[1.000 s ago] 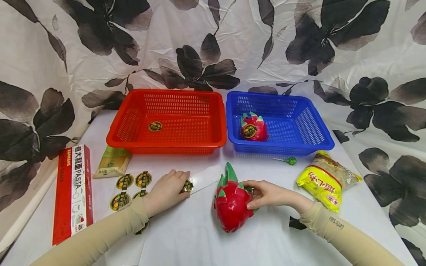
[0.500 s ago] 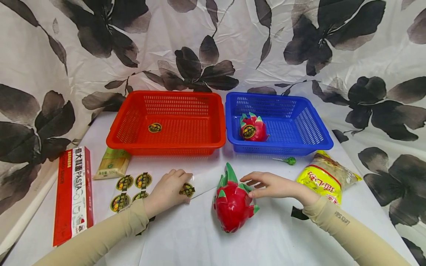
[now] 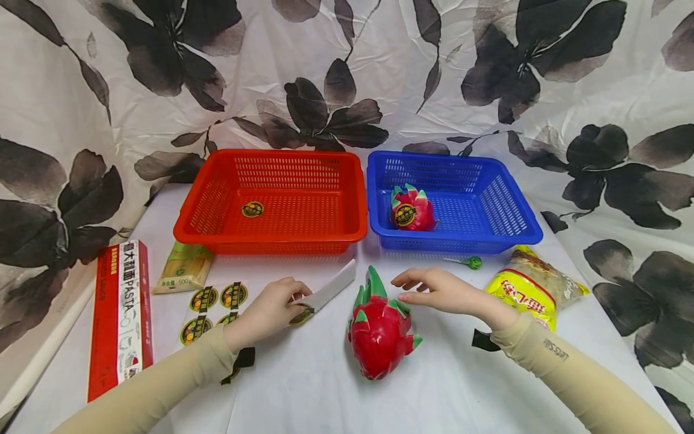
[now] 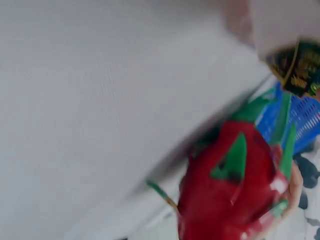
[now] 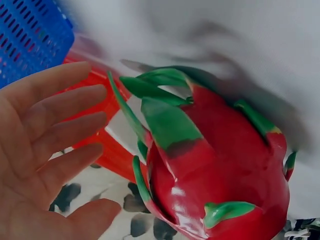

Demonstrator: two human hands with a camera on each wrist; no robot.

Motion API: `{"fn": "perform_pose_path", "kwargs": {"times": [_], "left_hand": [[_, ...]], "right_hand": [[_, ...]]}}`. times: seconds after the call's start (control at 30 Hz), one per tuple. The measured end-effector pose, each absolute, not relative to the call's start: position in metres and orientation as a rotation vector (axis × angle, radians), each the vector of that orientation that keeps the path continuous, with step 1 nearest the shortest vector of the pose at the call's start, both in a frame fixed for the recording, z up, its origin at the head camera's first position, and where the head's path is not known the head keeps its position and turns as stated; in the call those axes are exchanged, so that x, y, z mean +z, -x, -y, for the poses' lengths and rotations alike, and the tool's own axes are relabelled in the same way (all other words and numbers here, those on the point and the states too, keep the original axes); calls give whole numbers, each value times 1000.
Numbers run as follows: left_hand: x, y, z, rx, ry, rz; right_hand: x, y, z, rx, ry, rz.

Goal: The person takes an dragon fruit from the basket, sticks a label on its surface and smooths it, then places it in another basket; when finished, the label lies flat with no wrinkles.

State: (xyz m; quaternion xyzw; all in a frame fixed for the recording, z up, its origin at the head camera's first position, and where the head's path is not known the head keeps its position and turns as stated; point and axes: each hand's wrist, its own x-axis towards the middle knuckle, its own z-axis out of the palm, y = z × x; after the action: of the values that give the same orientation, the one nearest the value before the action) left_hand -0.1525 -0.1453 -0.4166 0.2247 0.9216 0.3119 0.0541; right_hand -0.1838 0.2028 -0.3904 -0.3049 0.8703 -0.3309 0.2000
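Dragon fruit (image 3: pixel 379 343), red with green leaf tips, rests on the tabletop (image 3: pixel 293 392) between the left hand (image 3: pixel 273 307) and the right hand (image 3: pixel 441 290), closer to the right, its longest leaves pointing away from the person. The right hand's fingers are spread loosely beside those leaves, thumb apart (the right wrist view shows a gap before the fruit). The left hand pinches a white strip (image 3: pixel 335 283) with a round black-and-gold sticker (image 3: pixel 302 314) close to its fingers; the strip reaches toward the fruit. More stickers (image 3: pixel 203 298) lie left of the left hand, and farther left is a red pasta box (image 3: pixel 103 337). Beyond the left hand stands a red basket (image 3: pixel 271 246); beyond the right, a blue basket (image 3: pixel 461 243) holding a stickered second fruit (image 3: pixel 425 214). A yellow bag (image 3: pixel 523 295) lies past the right wrist.
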Motion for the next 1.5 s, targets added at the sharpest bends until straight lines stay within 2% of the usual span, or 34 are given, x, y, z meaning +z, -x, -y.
{"fn": "perform_pose_path", "kwargs": {"times": [0.5,0.87,1.5], "left_hand": [[-391,136,134,1341,-682,-2662],[-374,137,108,1639,-462,-2457],[-368,136,83,1756,-561,-2266]], "right_hand": [[-371,175,-180,-956,1043,-2624],[-362,169,-162,-1035,1313,-2711],[-358,167,-153,-1056,1430,-2801]]}}
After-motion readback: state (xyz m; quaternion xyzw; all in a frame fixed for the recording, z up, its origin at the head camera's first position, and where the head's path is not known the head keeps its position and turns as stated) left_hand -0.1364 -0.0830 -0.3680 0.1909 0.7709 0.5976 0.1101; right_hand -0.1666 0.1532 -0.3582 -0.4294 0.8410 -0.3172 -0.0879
